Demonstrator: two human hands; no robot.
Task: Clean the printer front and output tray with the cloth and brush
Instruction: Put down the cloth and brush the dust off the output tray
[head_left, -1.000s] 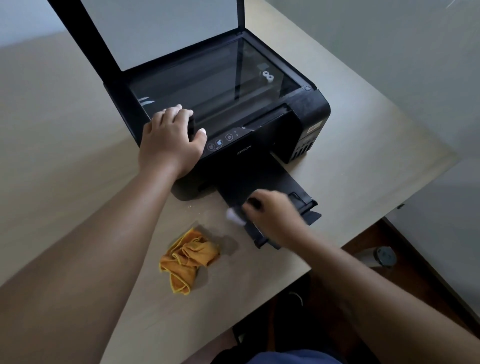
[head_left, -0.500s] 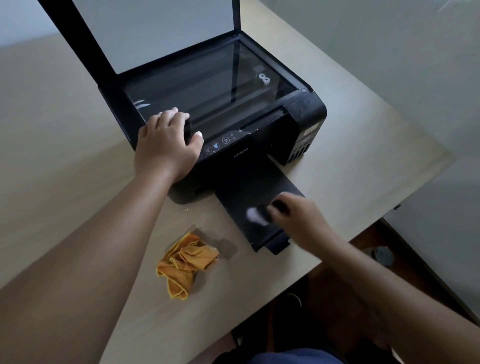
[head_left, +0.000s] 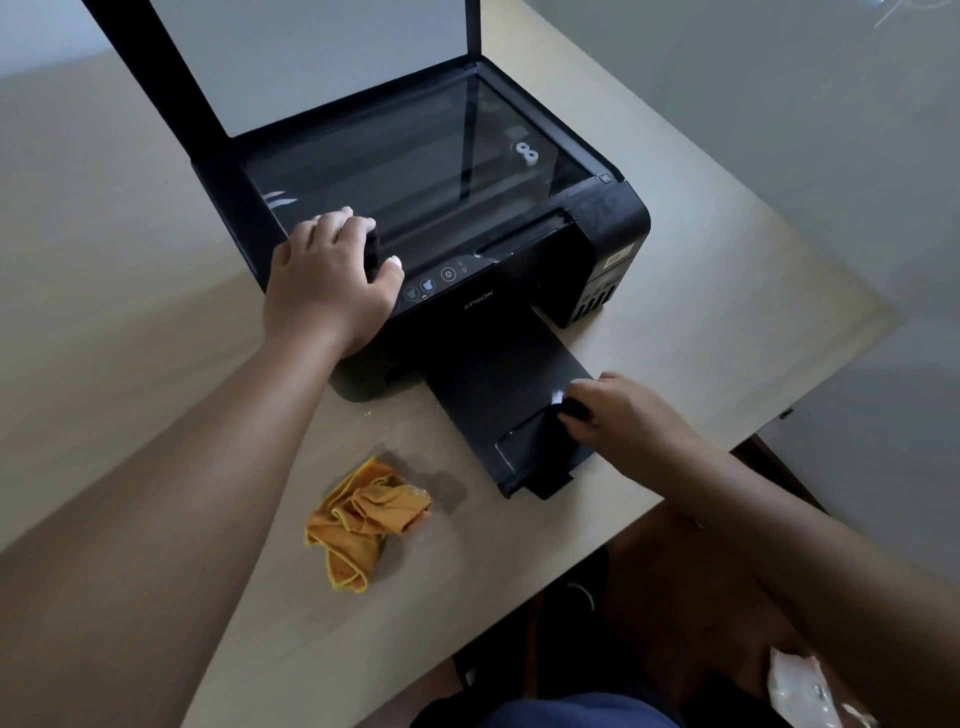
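Observation:
A black printer (head_left: 524, 260) stands on the wooden table (head_left: 130, 270) with its scanner lid raised. Its black output tray (head_left: 498, 395) is pulled out toward me. My left hand (head_left: 327, 283) grips the printer's front left edge, fingers on the scanner rim and thumb near the control panel. My right hand (head_left: 618, 410) holds a small brush (head_left: 569, 402) with a dark handle and white bristles, the bristles touching the tray's right side. An orange cloth (head_left: 363, 519) lies crumpled on the table left of the tray, apart from both hands.
The table's near edge runs diagonally just below the tray and cloth. Beyond that edge are a dark floor and my lap. A white crumpled wrapper (head_left: 810, 686) shows at the bottom right. A grey wall rises to the right.
My right hand has swept the brush across the output tray from its left front part to its right side. My left hand has stayed on the printer, and the cloth has not moved.

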